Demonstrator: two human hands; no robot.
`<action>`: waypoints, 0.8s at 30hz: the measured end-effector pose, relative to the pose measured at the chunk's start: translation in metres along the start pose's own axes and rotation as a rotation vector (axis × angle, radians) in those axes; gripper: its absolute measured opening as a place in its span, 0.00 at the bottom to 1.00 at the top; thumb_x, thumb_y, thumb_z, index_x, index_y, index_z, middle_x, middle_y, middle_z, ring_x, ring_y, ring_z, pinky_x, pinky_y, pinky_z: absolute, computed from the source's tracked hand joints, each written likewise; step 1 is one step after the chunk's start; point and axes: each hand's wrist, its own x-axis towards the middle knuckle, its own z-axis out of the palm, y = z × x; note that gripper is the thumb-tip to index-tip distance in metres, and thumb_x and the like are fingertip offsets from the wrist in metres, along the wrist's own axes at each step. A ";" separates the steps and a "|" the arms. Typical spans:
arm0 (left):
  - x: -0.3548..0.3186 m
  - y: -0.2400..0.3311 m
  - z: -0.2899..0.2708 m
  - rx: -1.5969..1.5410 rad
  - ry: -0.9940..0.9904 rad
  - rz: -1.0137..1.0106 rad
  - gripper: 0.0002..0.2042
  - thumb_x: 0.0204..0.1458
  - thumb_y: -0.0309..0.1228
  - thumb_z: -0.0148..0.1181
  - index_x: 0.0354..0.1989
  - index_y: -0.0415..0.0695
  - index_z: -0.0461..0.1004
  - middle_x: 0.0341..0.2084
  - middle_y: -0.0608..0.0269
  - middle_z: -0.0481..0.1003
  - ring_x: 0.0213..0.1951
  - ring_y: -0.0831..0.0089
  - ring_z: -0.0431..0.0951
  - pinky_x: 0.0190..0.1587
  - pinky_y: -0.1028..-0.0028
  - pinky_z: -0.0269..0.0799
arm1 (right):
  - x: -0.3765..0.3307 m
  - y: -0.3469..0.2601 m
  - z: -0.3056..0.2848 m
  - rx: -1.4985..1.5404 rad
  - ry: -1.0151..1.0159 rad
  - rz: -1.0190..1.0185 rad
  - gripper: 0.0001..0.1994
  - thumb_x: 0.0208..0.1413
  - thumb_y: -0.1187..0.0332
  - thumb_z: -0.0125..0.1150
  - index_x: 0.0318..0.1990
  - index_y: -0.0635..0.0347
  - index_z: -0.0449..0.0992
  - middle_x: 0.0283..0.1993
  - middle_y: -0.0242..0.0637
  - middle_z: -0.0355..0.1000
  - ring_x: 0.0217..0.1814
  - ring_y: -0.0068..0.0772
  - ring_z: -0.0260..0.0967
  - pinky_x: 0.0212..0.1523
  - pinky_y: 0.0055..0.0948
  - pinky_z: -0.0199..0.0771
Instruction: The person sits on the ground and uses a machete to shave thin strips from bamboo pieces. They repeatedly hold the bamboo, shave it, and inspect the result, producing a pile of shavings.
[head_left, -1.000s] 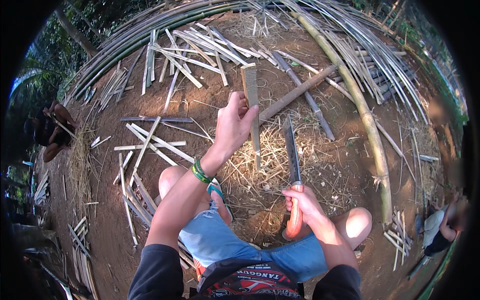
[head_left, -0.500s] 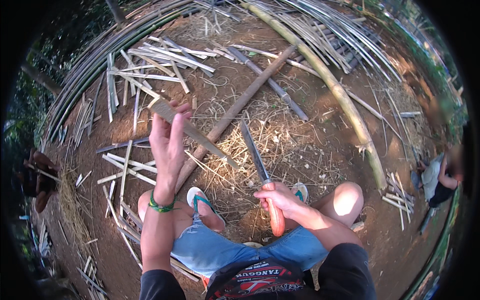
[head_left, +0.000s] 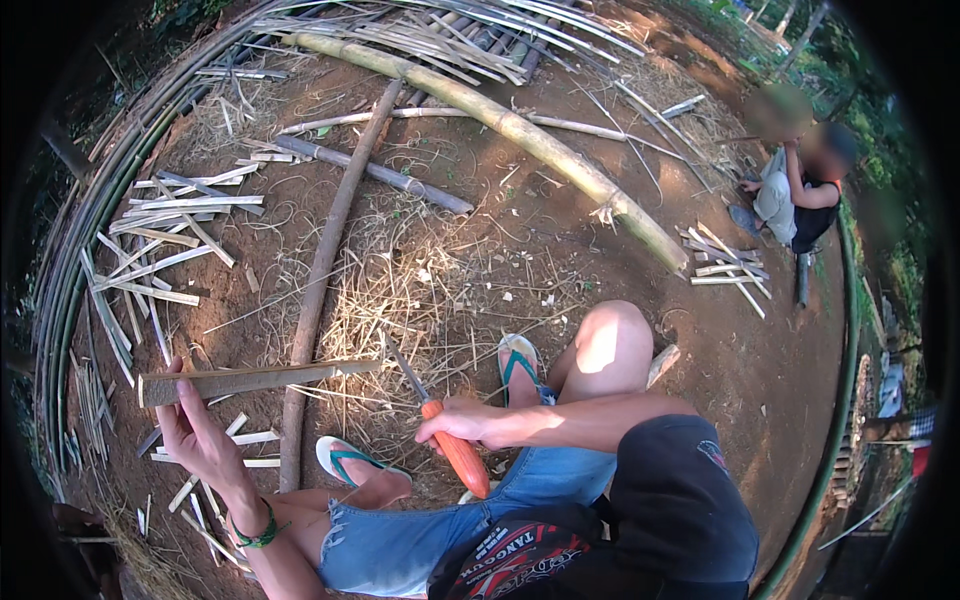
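My left hand (head_left: 205, 440), with a green band at its wrist, holds one end of a tan split-bamboo strip (head_left: 255, 380) between its fingers. That strip lies nearly level across the view, and its narrow end points right. My right hand (head_left: 468, 422) is wrapped round the orange handle of a long knife (head_left: 458, 450). The blade (head_left: 405, 368) slants up and left, its tip close to the strip's narrow end; whether they touch I cannot tell.
A brown pole (head_left: 335, 240) lies on the ground before me, amid shavings (head_left: 410, 290). Split strips (head_left: 175, 225) are scattered at left. A thick yellowish bamboo pole (head_left: 520, 135) crosses the far side. Another person (head_left: 805, 195) sits at right, beside a small pile of strips (head_left: 725, 265).
The view has turned right, so the ground things sit further left. The bamboo strip has swung from a steep slant to nearly level. The knife now tilts more to the left.
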 end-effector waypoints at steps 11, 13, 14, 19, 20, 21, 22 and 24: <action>0.000 0.000 0.000 0.080 0.134 -0.004 0.16 0.66 0.32 0.53 0.57 0.34 0.72 0.41 0.58 0.76 0.37 0.77 0.77 0.37 0.76 0.77 | -0.010 -0.007 -0.006 0.053 0.043 0.052 0.19 0.47 0.53 0.69 0.35 0.58 0.72 0.31 0.32 0.66 0.30 0.25 0.65 0.27 0.29 0.63; 0.000 0.001 0.000 0.100 0.147 0.008 0.15 0.66 0.31 0.53 0.57 0.35 0.72 0.42 0.57 0.77 0.38 0.77 0.78 0.35 0.77 0.77 | -0.005 -0.003 -0.008 0.072 0.062 0.044 0.19 0.47 0.52 0.69 0.35 0.57 0.72 0.30 0.31 0.65 0.29 0.24 0.63 0.26 0.28 0.60; 0.000 0.001 0.000 0.111 0.154 0.013 0.15 0.66 0.30 0.52 0.56 0.35 0.72 0.42 0.57 0.77 0.38 0.77 0.78 0.34 0.77 0.78 | -0.003 -0.001 -0.009 0.081 0.072 0.040 0.19 0.47 0.52 0.69 0.34 0.56 0.72 0.30 0.30 0.65 0.28 0.24 0.62 0.25 0.28 0.59; 0.002 -0.004 -0.007 0.083 0.111 -0.001 0.15 0.66 0.32 0.53 0.56 0.36 0.74 0.42 0.61 0.76 0.39 0.78 0.76 0.36 0.77 0.75 | -0.001 -0.002 -0.010 0.041 0.074 0.052 0.16 0.49 0.52 0.69 0.35 0.53 0.77 0.30 0.26 0.72 0.26 0.17 0.65 0.23 0.22 0.57; 0.003 -0.010 -0.011 0.084 0.105 -0.007 0.15 0.66 0.32 0.53 0.55 0.36 0.74 0.42 0.60 0.77 0.39 0.78 0.76 0.37 0.77 0.75 | -0.003 -0.002 -0.009 0.037 0.075 0.047 0.16 0.49 0.52 0.69 0.35 0.53 0.77 0.30 0.26 0.72 0.26 0.17 0.65 0.22 0.22 0.57; 0.004 -0.012 -0.013 0.086 0.099 -0.012 0.15 0.66 0.33 0.53 0.55 0.36 0.74 0.43 0.60 0.77 0.40 0.77 0.76 0.39 0.76 0.75 | -0.003 -0.003 -0.008 0.052 0.071 0.034 0.16 0.48 0.52 0.69 0.34 0.54 0.76 0.28 0.27 0.69 0.25 0.19 0.63 0.22 0.24 0.56; 0.005 -0.014 -0.015 0.127 0.103 0.024 0.15 0.66 0.32 0.53 0.54 0.35 0.74 0.43 0.60 0.77 0.40 0.78 0.76 0.40 0.77 0.74 | -0.004 -0.002 -0.007 0.066 0.068 0.022 0.17 0.48 0.52 0.69 0.33 0.54 0.75 0.27 0.27 0.66 0.24 0.20 0.61 0.22 0.25 0.54; 0.008 -0.011 -0.016 0.206 0.110 0.097 0.15 0.66 0.31 0.54 0.53 0.33 0.75 0.43 0.58 0.77 0.40 0.79 0.75 0.41 0.78 0.73 | -0.004 0.000 -0.008 0.073 0.063 0.010 0.17 0.47 0.52 0.69 0.32 0.54 0.73 0.25 0.28 0.64 0.22 0.21 0.58 0.21 0.27 0.52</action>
